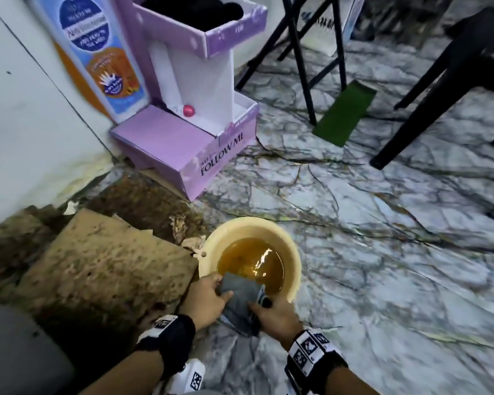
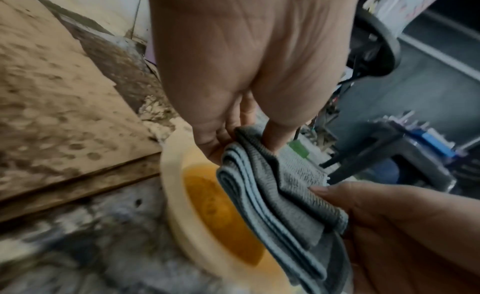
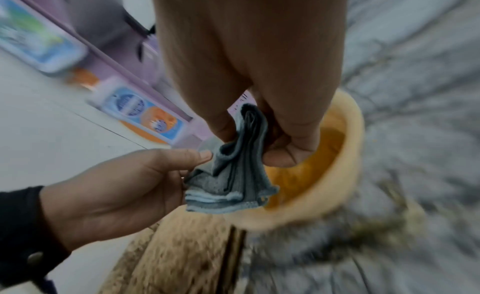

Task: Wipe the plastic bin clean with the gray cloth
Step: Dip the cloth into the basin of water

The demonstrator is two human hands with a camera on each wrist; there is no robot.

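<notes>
I hold the folded gray cloth (image 1: 241, 302) between both hands over the near rim of the plastic bin (image 1: 293, 253), which sits on the marble-patterned floor (image 1: 382, 252) beside a stained board (image 1: 97, 266). My left hand (image 1: 207, 302) pinches one end of the cloth, thumb on top; my right hand (image 1: 277, 315) has its fingers curled round the other end. The bin holds amber liquid (image 1: 248, 259). My worry: if I press the cloth down on the near wall, the light bin could tip or slide and slop that liquid onto the floor, as neither hand steadies it. The cloth could also soak through and smear rather than clean. The bin lies just ahead of my knuckles, its rim under the cloth's front edge.
</notes>
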